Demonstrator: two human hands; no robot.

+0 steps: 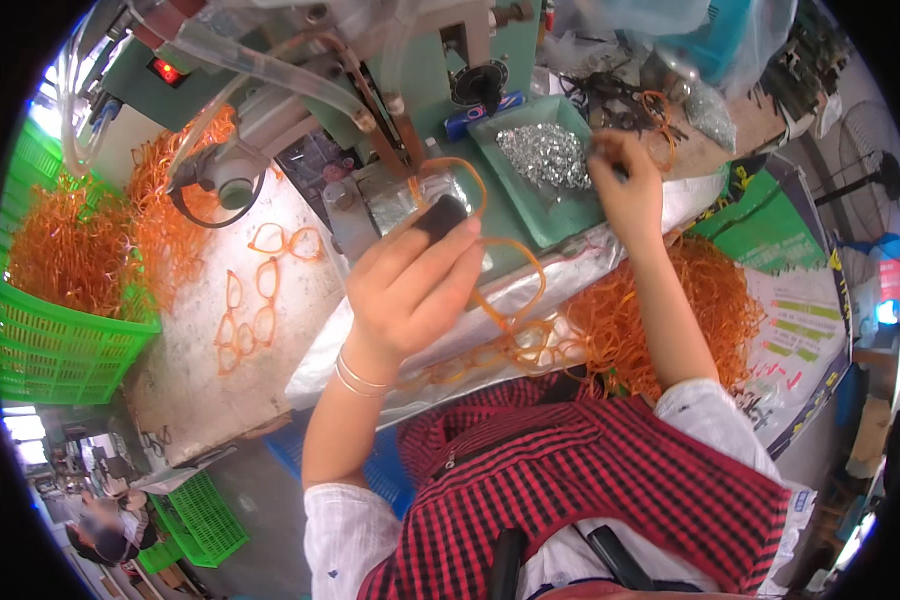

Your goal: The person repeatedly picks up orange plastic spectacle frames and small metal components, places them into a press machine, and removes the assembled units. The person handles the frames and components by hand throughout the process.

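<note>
My left hand (410,285) is closed on an orange eyeglass frame (538,290), one rim of it near the copper-coloured tips (406,150) of a green bench machine (425,80). A black cover (442,216) sits at the fingertips of that hand. My right hand (627,185) hovers at the right edge of a green tray (545,232) filled with small shiny metal parts (545,155). Its fingers are bent together, with something dark at their tips; whether a metal part is between them is too small to tell.
Several loose orange frames (268,278) lie left on the bench, beside a heap (160,215) and a green basket (80,340) full of them. Another orange pile (670,310) lies below my right forearm. A ring-shaped lamp or magnifier (232,190) juts out left. A fan (875,175) stands far right.
</note>
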